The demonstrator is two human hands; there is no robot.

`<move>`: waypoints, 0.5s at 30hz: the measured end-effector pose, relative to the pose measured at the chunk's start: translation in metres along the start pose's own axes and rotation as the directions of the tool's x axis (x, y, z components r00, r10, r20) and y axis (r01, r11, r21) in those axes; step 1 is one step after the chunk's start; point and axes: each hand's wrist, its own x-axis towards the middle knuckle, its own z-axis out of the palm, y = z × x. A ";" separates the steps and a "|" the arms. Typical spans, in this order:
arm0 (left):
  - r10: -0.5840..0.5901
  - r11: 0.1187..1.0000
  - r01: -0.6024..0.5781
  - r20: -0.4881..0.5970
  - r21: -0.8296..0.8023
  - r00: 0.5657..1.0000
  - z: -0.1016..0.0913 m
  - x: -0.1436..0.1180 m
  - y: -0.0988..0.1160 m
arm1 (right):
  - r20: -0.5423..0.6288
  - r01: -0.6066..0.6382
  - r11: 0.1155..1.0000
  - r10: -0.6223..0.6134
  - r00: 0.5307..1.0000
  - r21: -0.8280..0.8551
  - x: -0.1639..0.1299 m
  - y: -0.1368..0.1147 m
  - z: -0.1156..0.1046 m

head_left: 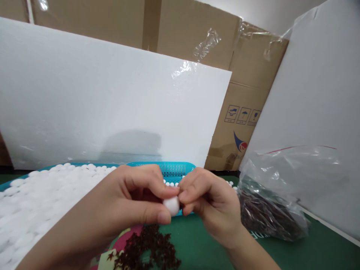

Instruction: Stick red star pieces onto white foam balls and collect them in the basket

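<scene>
White foam ball point(171, 205) is pinched between left hand point(132, 202) and right hand point(209, 206) fingertips; fitting a dark star piece point(149, 247) probably follows.

In front of you stands a large white foam board point(112, 101), leaning upright at the back of the green tabletop point(323, 251). Behind it you see brown cardboard boxes point(247, 97) with loose clear tape and small printed handling symbols. At your right a second white board point(317, 112) leans at an angle. A piece of pale wall point(270, 11) shows above the boxes. The light is soft and even.
</scene>
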 end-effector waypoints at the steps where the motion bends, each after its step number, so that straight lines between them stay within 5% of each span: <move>1: 0.012 0.999 -0.012 -0.004 0.040 1.000 0.000 -0.001 0.000 | 0.005 -0.009 1.000 0.009 1.000 -0.007 0.000 0.000 0.000; 10: 0.033 0.970 -0.024 -0.031 0.240 0.999 -0.003 -0.002 0.003 | -0.001 -0.039 0.994 0.040 0.999 -0.106 0.000 -0.001 0.003; 15: 0.020 0.982 -0.019 -0.005 0.186 1.000 -0.001 -0.006 0.007 | 0.048 -0.099 0.994 0.102 0.994 -0.050 -0.002 -0.010 0.000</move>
